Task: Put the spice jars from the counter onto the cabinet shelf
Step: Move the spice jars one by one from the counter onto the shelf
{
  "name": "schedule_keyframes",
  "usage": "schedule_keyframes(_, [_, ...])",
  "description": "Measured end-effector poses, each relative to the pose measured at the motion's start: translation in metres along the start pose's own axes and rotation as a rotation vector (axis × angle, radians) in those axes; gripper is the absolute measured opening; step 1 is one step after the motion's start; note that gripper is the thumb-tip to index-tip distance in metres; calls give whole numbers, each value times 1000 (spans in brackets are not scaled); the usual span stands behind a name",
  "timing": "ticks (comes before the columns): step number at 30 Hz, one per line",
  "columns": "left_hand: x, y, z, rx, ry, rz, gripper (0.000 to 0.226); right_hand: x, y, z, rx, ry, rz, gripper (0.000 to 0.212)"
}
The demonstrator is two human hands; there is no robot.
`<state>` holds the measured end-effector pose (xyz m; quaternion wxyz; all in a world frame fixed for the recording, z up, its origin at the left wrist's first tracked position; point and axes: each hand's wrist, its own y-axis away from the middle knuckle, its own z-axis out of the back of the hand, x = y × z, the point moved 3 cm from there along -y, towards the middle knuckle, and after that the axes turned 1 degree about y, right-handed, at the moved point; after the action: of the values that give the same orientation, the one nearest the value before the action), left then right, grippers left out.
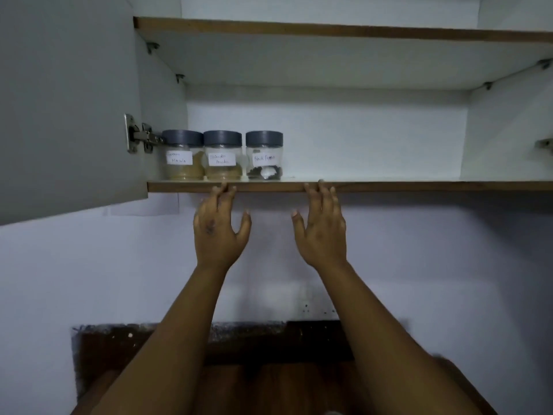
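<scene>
Nearest, two bare forearms are being raised from the bottom edge of the view, where both are being cut off, above a brown wooden counter point(287, 387) that is mostly being hidden behind them. The left hand point(218, 229) is being held up with fingers straight and the thumb spread wide; nothing is being gripped, and its fingertips are being laid against the brown front edge of the cabinet shelf point(419, 186). The right hand point(321, 230) is being held the same way, fingers extended and empty, its fingertips reaching just over the same edge. Whether the tips are pressing or only touching cannot be told.

Behind the hands, a pale wall point(449, 265) is being shown, with a dark, ragged strip along its base that is hard to make out.

Farther back, three spice jars are being kept upright in a row at the left end of the shelf, each clear with a grey lid. The left jar point(182, 154), just beside the door hinge point(140, 139), is being marked with a handwritten label only partly legible, ending in "Masala". The middle jar point(223, 155) is being marked with writing too blurred to read. The right jar point(264, 155) is being labelled "Black Pepper".

The open cabinet door point(65, 115) is being cut off at the left, and an upper shelf point(329, 30) is being seen overhead.
</scene>
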<state>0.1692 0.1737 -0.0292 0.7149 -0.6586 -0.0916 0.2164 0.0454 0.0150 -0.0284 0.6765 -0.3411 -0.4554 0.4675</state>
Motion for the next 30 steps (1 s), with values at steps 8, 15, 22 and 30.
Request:
schedule_keyframes(8, [-28,234,-8,576,348,386,56,-69,177,-19,340,46,-457,60])
schedule_keyframes(15, [-39,371,53,761,218,662,57,-98,345,-32,727,144,-458,68])
schedule_keyframes(22, [-35,445,105,836,186,921,38,-67,431,-30,1058,-56,-383,78])
schedule_keyframes(30, [-46,486,130,920,293,1118,38,-25,472,-43,1364,-148,-126,72])
